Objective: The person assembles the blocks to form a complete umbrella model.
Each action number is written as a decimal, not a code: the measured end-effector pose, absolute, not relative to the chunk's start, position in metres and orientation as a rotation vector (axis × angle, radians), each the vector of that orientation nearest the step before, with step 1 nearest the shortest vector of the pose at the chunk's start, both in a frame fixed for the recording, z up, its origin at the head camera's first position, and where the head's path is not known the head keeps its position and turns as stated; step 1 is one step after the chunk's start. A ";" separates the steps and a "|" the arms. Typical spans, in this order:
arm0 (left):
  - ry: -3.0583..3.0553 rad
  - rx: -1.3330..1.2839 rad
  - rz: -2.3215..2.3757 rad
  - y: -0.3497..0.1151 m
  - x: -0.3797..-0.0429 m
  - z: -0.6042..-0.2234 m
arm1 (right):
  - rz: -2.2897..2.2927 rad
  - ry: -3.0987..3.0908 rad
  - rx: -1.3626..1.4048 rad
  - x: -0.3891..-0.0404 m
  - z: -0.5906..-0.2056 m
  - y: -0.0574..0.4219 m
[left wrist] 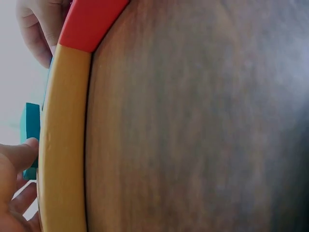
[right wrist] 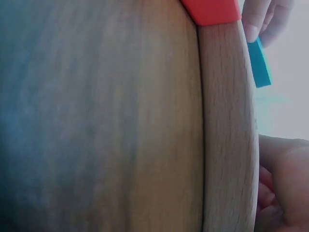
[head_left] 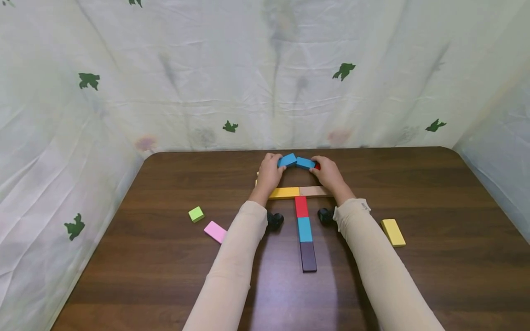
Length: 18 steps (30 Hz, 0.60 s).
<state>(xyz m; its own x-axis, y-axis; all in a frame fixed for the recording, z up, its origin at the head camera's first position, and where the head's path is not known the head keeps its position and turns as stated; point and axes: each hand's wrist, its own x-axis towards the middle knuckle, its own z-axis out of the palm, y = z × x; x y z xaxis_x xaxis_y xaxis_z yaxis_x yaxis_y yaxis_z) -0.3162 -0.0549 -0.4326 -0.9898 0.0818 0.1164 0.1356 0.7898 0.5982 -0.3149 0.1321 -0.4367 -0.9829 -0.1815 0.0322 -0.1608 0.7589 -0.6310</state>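
In the head view, my left hand [head_left: 270, 174] pinches the left end of a blue block [head_left: 287, 160], which tilts up to the right. My right hand [head_left: 329, 174] has thumb and fingers about the right end of a second blue block [head_left: 305, 163]. A bit of red block [head_left: 317, 166] shows inside that hand, mostly hidden. The two blue blocks nearly meet at their inner ends. Just in front runs a row of a yellow-orange block [head_left: 285, 193] and a plain wood block [head_left: 315, 191]. From it a red block [head_left: 302, 207], a light blue block [head_left: 304, 229] and a dark purple block [head_left: 308, 256] extend toward me.
Left on the brown table [head_left: 136, 257] lie a green cube [head_left: 196, 214] and a pink block [head_left: 215, 231]. A yellow block [head_left: 393, 232] lies beyond my right forearm. Pale yellow edges show beside my left hand. A white cloth with green leaf shapes [head_left: 344, 71] hangs behind the table.
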 end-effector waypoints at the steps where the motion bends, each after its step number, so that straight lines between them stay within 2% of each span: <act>1: -2.890 -0.173 -0.966 -0.055 -0.317 -0.433 | -1.043 2.919 -0.282 -0.315 -0.437 0.132; 10: -2.903 -0.104 -0.922 -0.057 -0.317 -0.435 | -1.048 2.916 -0.288 -0.315 -0.437 0.133; 18: -2.948 -0.155 -0.839 -0.060 -0.317 -0.434 | -1.035 2.923 -0.308 -0.316 -0.438 0.134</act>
